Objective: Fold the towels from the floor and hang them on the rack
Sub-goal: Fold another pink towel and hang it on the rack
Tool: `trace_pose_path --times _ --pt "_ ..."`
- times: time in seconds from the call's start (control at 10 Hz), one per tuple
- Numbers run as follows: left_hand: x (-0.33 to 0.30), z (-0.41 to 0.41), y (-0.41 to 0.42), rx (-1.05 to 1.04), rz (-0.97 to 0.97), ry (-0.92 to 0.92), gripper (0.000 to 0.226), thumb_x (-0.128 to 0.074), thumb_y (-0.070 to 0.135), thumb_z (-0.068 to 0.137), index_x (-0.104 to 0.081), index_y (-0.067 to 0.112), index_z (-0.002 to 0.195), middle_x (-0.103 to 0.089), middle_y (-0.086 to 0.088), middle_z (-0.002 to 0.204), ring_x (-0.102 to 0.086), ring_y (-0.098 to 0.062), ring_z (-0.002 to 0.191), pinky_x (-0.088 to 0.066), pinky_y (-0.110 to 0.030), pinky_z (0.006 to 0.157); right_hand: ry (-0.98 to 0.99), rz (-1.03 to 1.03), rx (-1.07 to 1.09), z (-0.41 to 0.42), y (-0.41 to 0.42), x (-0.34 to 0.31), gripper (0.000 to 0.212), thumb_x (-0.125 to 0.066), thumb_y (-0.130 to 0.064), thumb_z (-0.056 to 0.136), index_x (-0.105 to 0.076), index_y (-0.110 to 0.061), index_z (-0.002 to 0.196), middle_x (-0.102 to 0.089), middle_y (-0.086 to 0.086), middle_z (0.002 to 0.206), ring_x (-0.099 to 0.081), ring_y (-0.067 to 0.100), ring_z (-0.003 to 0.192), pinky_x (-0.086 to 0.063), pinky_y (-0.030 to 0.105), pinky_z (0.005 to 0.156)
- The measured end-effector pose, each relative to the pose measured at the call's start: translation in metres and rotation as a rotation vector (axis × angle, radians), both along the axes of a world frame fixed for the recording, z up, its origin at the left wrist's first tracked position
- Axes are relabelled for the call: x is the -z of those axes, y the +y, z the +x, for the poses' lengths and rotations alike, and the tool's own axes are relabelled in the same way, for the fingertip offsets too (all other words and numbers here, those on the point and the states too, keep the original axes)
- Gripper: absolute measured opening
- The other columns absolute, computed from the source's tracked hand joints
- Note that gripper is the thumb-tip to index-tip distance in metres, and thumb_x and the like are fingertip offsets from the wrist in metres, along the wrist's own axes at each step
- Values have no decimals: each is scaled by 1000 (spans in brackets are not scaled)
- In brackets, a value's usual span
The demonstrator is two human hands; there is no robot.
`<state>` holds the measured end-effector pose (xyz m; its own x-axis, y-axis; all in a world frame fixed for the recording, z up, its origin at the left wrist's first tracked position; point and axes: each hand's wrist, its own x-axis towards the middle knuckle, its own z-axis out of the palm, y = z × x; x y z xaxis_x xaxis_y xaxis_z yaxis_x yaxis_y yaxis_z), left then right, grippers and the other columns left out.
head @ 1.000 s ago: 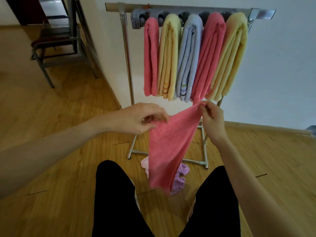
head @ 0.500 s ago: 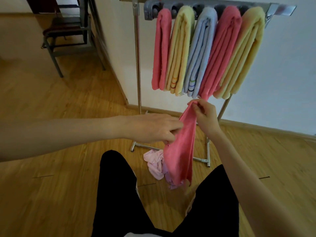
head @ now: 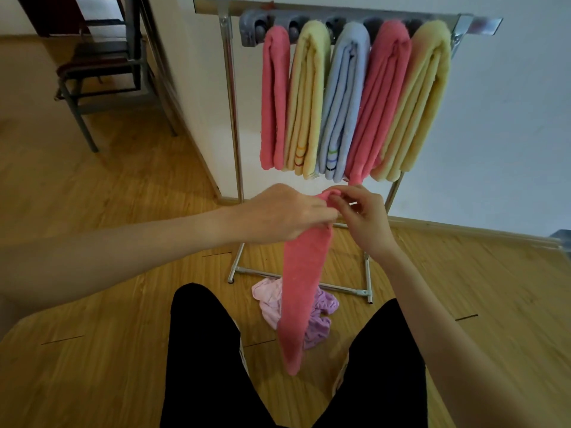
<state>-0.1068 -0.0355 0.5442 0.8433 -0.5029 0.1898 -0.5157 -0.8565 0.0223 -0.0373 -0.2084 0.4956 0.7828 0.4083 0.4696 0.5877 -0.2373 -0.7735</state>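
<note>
Hands meet at centre frame: I see my left hand (head: 287, 211) and right hand (head: 361, 217) both pinching the top edge of the pink towel (head: 301, 288), which hangs folded narrow toward 6 o'clock. At 12 o'clock the rack (head: 346, 12) holds five folded towels; crumpled towels (head: 318, 322) lie on the floor.

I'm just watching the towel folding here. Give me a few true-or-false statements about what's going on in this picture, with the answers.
1. Five folded towels hang on the rack. True.
2. Both hands hold the pink towel at its top. True: left hand, right hand.
3. The hanging blue towel is at the far right. False: it is in the middle.
4. The floor is bare of towels. False: a pale pink towel and a purple towel lie there.
</note>
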Motion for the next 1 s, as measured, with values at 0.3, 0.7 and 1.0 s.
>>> trace_pose_path --times 0.3,0.7,1.0 --pt "-7 -9 7 -20 -430 -110 37 -46 41 90 -68 13 95 -71 2 83 -64 -9 74 -54 -34 67 188 223 -168 -20 -1 -21 23 -71 1 80 -71 -7 101 -74 6 93 -71 19 89 -58 33 81" --pt "-7 -4 4 -67 -420 -229 21 -56 31 93 -65 13 95 -66 4 76 -60 -7 66 -50 -25 60 276 299 -196 -27 1 -17 23 -62 0 87 -68 -3 109 -72 8 101 -69 19 96 -55 29 84" --pt "-26 14 -16 -107 -464 -316 16 -64 27 90 -66 11 94 -69 3 80 -65 -7 71 -56 -31 65 216 313 -56 -26 -2 -28 31 -72 3 78 -67 -7 107 -71 1 95 -69 13 88 -57 32 81"
